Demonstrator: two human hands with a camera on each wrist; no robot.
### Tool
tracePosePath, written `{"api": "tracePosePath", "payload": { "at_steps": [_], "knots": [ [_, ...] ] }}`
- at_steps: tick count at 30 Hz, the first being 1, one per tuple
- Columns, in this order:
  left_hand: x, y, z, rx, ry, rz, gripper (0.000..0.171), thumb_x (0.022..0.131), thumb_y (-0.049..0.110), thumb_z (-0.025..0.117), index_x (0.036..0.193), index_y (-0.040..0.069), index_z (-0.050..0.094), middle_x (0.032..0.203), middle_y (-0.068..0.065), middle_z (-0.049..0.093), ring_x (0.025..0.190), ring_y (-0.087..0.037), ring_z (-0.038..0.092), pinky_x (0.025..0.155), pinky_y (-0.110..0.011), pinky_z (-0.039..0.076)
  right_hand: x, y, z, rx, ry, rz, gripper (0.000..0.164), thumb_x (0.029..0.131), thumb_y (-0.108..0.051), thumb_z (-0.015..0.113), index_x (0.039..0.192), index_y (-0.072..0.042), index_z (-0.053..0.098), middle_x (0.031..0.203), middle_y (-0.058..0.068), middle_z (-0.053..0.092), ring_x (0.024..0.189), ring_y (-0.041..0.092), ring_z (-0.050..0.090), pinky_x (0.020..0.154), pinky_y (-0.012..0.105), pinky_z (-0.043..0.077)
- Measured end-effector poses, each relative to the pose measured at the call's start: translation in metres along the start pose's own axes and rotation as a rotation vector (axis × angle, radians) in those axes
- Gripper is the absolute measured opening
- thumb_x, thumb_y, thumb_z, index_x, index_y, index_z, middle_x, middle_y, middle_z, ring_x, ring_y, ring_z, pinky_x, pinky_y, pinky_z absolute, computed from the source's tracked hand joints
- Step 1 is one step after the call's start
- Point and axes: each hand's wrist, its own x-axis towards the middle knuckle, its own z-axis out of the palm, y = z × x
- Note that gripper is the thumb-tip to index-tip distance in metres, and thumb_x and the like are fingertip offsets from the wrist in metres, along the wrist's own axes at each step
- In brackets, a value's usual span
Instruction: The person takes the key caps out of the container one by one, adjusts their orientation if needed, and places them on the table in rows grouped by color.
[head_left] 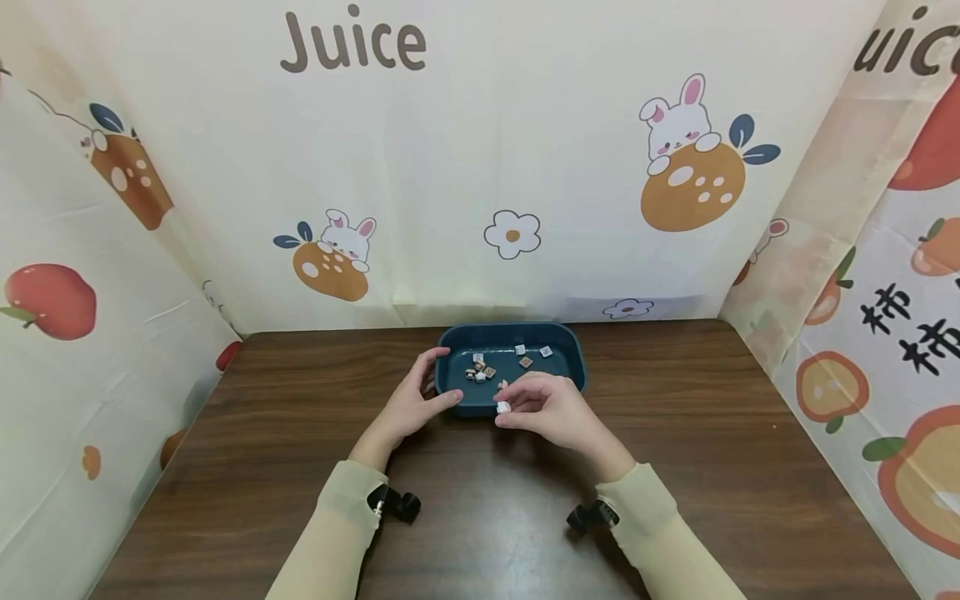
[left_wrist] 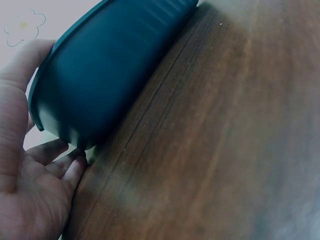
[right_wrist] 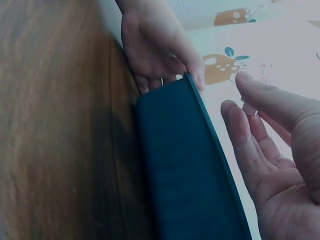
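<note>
A dark teal rectangular tray (head_left: 474,411) stands on the table with several small white and brown square blocks (head_left: 489,372) inside. My left hand (head_left: 411,404) grips its left end. In the left wrist view, the thumb and fingers spread around the end wall of the tray (left_wrist: 100,70). Over the front rim, my right hand (head_left: 551,408) pinches a small white block (head_left: 503,407) between thumb and fingertips. The right wrist view shows this white block (right_wrist: 249,108) mostly hidden by the thumb, above the level of the tray's rim.
The brown wooden table (head_left: 315,400) ends at a white printed curtain (head_left: 450,167) close behind the tray. More curtain hangs on the left and right sides. Some blocks at the tray's right side, such as a white one (head_left: 546,352), lie apart from the left cluster.
</note>
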Motion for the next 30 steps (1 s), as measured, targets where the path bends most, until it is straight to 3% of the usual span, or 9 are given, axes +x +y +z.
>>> {"api": "tracePosePath", "payload": {
  "at_steps": [7, 12, 20, 30],
  "knots": [
    [0.0, 0.001, 0.0, 0.005, 0.004, -0.014, 0.078, 0.103, 0.027, 0.079, 0.167, 0.024, 0.036, 0.17, -0.017, 0.04, 0.154, -0.039, 0.045, 0.126, -0.059, 0.035, -0.004, -0.003, 0.013, -0.106, -0.101, -0.027, 0.028, 0.088, -0.018, 0.094, 0.113, -0.007, 0.085, 0.103, -0.002, 0.074, 0.085, 0.012, 0.075, 0.082, 0.03, 0.065],
    [0.001, -0.002, -0.003, -0.031, 0.0, -0.011, 0.066, 0.109, 0.021, 0.07, 0.166, 0.025, 0.038, 0.171, -0.016, 0.04, 0.157, -0.037, 0.041, 0.129, -0.057, 0.032, -0.005, -0.005, 0.025, -0.184, -0.154, -0.013, 0.028, 0.088, -0.021, 0.094, 0.112, -0.009, 0.087, 0.102, -0.006, 0.072, 0.084, 0.006, 0.072, 0.08, 0.028, 0.064],
    [0.0, -0.003, -0.01, -0.153, -0.006, -0.064, 0.056, 0.113, 0.014, 0.061, 0.165, 0.023, 0.045, 0.175, -0.01, 0.033, 0.161, -0.037, 0.034, 0.129, -0.057, 0.03, -0.006, 0.0, 0.045, -0.306, -0.105, -0.001, 0.024, 0.09, -0.017, 0.092, 0.113, -0.011, 0.087, 0.101, -0.007, 0.07, 0.082, 0.004, 0.067, 0.073, 0.025, 0.06],
    [0.001, -0.001, -0.012, -0.156, -0.009, -0.069, 0.055, 0.113, 0.013, 0.06, 0.165, 0.02, 0.045, 0.175, -0.012, 0.035, 0.161, -0.036, 0.034, 0.129, -0.058, 0.03, -0.007, 0.005, 0.064, -0.305, -0.087, 0.016, 0.021, 0.094, -0.006, 0.084, 0.115, -0.007, 0.085, 0.103, -0.002, 0.073, 0.085, 0.004, 0.071, 0.073, 0.023, 0.06]
  ]
}}
